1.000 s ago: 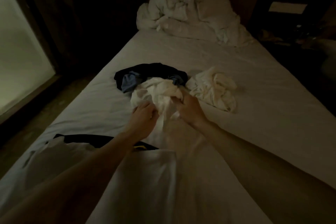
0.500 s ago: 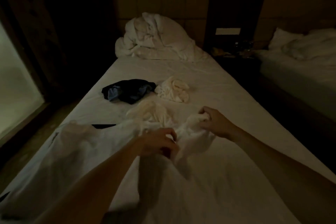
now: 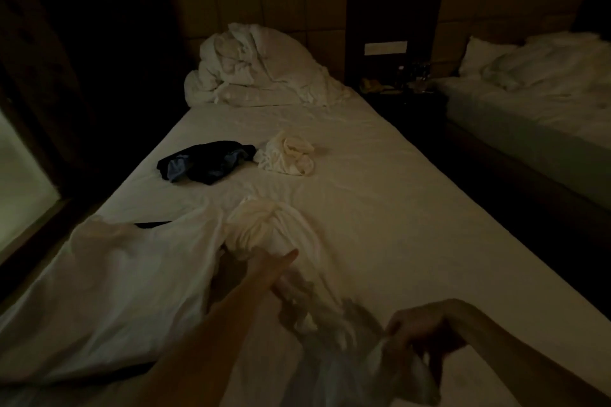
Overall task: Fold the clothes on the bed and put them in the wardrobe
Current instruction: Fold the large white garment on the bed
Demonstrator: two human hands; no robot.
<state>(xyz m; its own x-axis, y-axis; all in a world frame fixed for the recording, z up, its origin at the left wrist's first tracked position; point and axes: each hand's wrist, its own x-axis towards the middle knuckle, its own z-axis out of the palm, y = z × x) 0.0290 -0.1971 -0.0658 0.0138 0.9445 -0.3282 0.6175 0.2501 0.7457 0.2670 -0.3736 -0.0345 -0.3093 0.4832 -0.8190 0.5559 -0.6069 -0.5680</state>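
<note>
A crumpled white garment point(image 3: 281, 235) lies stretched toward me on the near middle of the bed point(image 3: 380, 208). My right hand point(image 3: 420, 330) pinches its near end at the lower right. My left hand point(image 3: 264, 269) reaches into the bunched cloth, thumb sticking out; its fingers are hidden in the folds. Another white garment point(image 3: 125, 291) lies spread flat at the near left. Farther up the bed sit a dark blue garment point(image 3: 205, 163) and a small crumpled cream garment point(image 3: 287, 155).
A heaped white duvet point(image 3: 258, 69) fills the head of the bed. A dark nightstand point(image 3: 400, 89) with small items separates it from a second bed point(image 3: 535, 102) at right. A pale window point(image 3: 20, 175) is at left, with dark floor beside both bed edges.
Both hands have pulled the white garment toward me, away from the dark one. My right hand moved down to the lower right with its end, and my view has lifted.
</note>
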